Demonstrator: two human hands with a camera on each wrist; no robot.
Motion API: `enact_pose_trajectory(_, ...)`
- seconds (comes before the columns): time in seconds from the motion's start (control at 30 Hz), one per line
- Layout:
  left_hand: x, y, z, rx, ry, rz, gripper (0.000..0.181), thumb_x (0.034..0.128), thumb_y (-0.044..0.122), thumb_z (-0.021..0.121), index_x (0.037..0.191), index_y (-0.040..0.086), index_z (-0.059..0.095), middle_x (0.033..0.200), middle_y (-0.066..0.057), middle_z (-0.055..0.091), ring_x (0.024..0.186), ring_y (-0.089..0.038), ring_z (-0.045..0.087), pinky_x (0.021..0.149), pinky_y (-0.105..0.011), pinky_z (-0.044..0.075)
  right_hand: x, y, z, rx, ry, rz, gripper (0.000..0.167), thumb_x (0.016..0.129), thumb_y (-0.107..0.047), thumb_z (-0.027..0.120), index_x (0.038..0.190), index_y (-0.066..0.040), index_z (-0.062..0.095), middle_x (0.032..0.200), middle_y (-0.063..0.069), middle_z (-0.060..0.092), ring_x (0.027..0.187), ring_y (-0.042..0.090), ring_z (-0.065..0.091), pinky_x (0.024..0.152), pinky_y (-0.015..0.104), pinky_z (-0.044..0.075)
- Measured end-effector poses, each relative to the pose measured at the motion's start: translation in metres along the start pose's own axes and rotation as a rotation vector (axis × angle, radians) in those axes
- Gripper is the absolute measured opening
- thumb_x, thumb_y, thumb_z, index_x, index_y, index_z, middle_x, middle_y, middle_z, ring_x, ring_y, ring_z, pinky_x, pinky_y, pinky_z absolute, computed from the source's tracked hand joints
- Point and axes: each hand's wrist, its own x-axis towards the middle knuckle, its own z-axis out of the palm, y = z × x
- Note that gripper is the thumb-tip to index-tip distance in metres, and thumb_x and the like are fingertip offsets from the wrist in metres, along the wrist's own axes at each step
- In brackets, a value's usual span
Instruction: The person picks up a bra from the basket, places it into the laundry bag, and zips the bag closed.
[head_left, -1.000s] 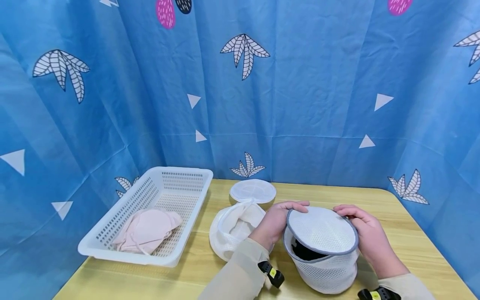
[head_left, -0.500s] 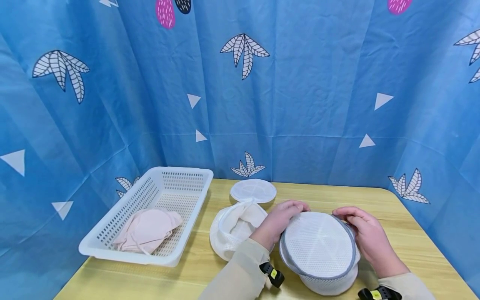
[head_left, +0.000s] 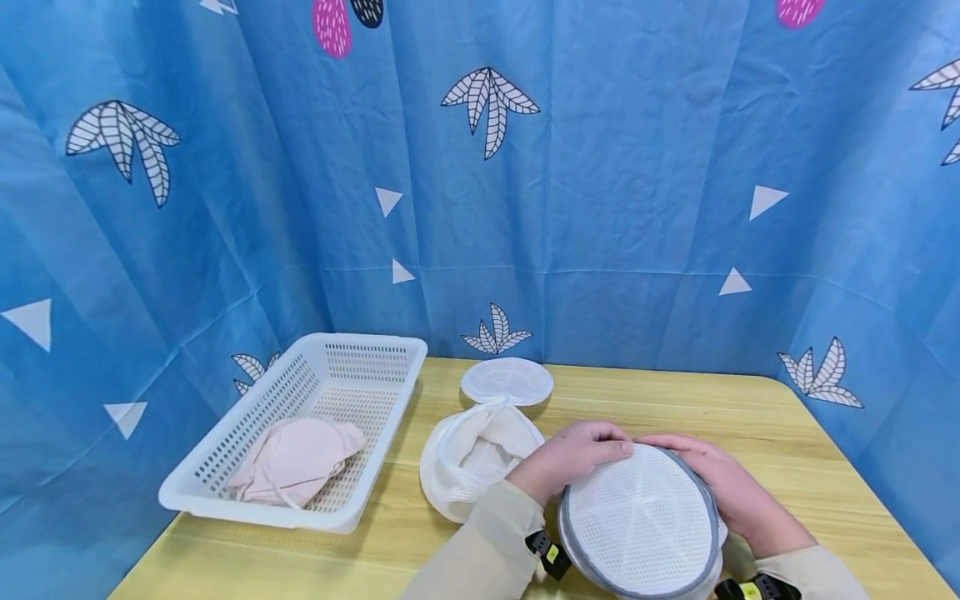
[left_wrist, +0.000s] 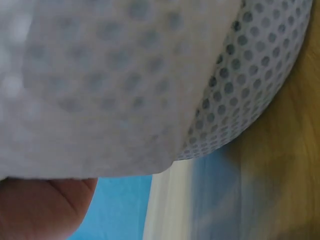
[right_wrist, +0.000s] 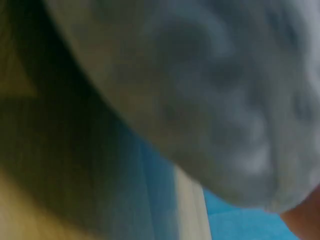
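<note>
A round white mesh laundry bag [head_left: 641, 521] with grey piping stands at the front right of the table, its lid flap lying over the opening and tilted towards me. My left hand [head_left: 573, 458] pinches the far left of its rim, thumb on top of the lid. Along the far right edge, my right hand [head_left: 731, 492] holds the rim; its thumb is hidden. Both hands nearly meet at the back. White mesh [left_wrist: 225, 95] fills much of the left wrist view, above a fingertip [left_wrist: 45, 207]. Blurred mesh [right_wrist: 210, 100] covers the right wrist view.
Left of the bag, a second white mesh bag [head_left: 450, 479] lies with its mouth open. Behind it is a round item with a white top [head_left: 507, 381]. A white plastic basket [head_left: 408, 392] at the left holds folded pink cloth [head_left: 300, 458]. A blue curtain [head_left: 622, 208] encloses the table.
The lid has come down over the opening, hiding the dark contents. The bag has tipped and shifted towards me. My right hand has slid left along the rim towards my left hand.
</note>
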Motion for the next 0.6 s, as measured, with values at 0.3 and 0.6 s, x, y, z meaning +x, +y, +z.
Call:
enact_pose_trajectory(0.3, -0.0013, 0.0001, 0.0030, -0.075, -0.076, 0.026, 0.019, 0.1015, 0.031, 0.062, 0.098, 0.015, 0.072, 0.094, 0.006, 0.065, 0.080, -0.011, 0.057, 0.072, -0.027, 0.045, 0.0019, 0.0013, 0.0009, 0.119, -0.070, 0.010, 0.035, 0.111, -0.013, 0.041, 0.140, -0.003, 0.056, 0.132, 0.002, 0.065, 0.116, 0.020, 0.063, 0.092, 0.038, 0.054)
enact_pose_trajectory(0.6, -0.0048, 0.0039, 0.0056, -0.092, -0.097, 0.011, 0.021, 0.1034, 0.030, 0.059, 0.095, 0.014, 0.069, 0.091, 0.003, 0.062, 0.075, -0.013, 0.056, 0.067, -0.027, 0.045, 0.0029, 0.0017, 0.0039, -0.119, 0.050, 0.075, 0.030, 0.106, -0.019, 0.053, 0.126, 0.000, 0.066, 0.119, 0.007, 0.069, 0.104, 0.022, 0.065, 0.085, 0.037, 0.055)
